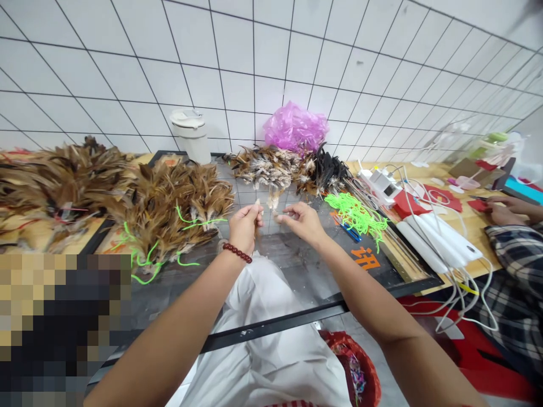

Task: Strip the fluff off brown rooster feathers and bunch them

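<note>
My left hand [245, 225] is pinched shut on a small pale feather [257, 204] held upright over the dark mat [297, 254]. A red bead bracelet [237, 252] circles that wrist. My right hand [300, 220] is pinched on another small feather or quill [280, 214], its tip pointing toward the left hand. The two hands sit close together, a few centimetres apart. Just beyond them lies a heap of grey and brown feathers [271, 167].
Large brown feather bundles [169, 209] tied with green cord lie at the left. Neon green cords [356, 215] and thin sticks are right of my hands. A white cup [193, 135], pink bag [296, 127], white power strips [432, 237] and another person's plaid sleeve [515, 254] are nearby.
</note>
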The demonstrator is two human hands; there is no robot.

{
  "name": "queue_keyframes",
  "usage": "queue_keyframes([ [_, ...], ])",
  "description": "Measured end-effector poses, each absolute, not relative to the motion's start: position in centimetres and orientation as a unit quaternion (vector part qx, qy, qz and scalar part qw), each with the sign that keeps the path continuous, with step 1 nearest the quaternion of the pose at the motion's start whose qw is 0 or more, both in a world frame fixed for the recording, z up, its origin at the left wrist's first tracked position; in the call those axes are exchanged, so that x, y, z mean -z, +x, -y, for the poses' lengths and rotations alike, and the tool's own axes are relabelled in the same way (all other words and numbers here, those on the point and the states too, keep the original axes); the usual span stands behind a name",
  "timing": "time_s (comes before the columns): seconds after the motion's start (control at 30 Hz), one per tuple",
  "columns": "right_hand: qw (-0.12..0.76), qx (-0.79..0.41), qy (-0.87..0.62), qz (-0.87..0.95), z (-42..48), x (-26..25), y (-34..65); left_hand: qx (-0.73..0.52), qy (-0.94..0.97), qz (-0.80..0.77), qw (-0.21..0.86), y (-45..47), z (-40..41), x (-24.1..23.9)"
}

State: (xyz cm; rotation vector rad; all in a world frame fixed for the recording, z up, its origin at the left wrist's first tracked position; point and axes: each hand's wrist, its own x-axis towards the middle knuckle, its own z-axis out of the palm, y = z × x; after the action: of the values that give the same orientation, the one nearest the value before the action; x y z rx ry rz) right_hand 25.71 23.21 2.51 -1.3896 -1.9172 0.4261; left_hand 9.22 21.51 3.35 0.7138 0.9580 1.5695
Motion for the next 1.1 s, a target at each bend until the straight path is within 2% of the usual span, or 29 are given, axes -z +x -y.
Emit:
queue_keyframes([
  [0.1, 0.28, -0.089, -0.555, 0.778, -22.9, -2.3, 24.8, -0.667, 0.294, -0.405, 0.552, 9.2, -21.6, -3.3],
  [0.17, 0.258, -0.067, -0.559, 0.785, -22.9, -2.2, 24.6, -0.665, 0.294, -0.409, 0.551, 9.3, -21.6, -3.2],
  [0.23, 0.295, -0.08, -0.562, 0.768, -23.0, -2.3, 24.6, -0.665, 0.288, -0.407, 0.556, 9.5, -21.6, -3.2],
  [0.4, 0.456, -0.14, -0.505, 0.719, -22.1, -3.0, 24.1, -0.645, 0.218, -0.367, 0.634, 10.3, -21.0, -3.5],
  [0.57, 0.465, -0.183, -0.465, 0.731, -20.6, -3.6, 22.8, -0.614, 0.195, -0.303, 0.702, 10.7, -20.6, -3.8],
  [0.7, 0.482, -0.215, -0.441, 0.726, -20.3, -4.2, 22.8, -0.618, 0.189, -0.3, 0.702, 10.2, -20.8, -3.8],
  [0.87, 0.544, -0.376, -0.419, 0.622, -21.2, -4.2, 23.4, -0.597, 0.243, -0.29, 0.708, 10.1, -20.6, -3.6],
  [0.97, 0.543, -0.451, -0.385, 0.595, -21.7, -3.8, 23.6, -0.574, 0.272, -0.295, 0.714, 10.4, -20.3, -3.5],
  [1.1, 0.542, -0.435, -0.373, 0.615, -21.8, -3.7, 24.0, -0.555, 0.285, -0.307, 0.719, 10.6, -20.0, -3.6],
])
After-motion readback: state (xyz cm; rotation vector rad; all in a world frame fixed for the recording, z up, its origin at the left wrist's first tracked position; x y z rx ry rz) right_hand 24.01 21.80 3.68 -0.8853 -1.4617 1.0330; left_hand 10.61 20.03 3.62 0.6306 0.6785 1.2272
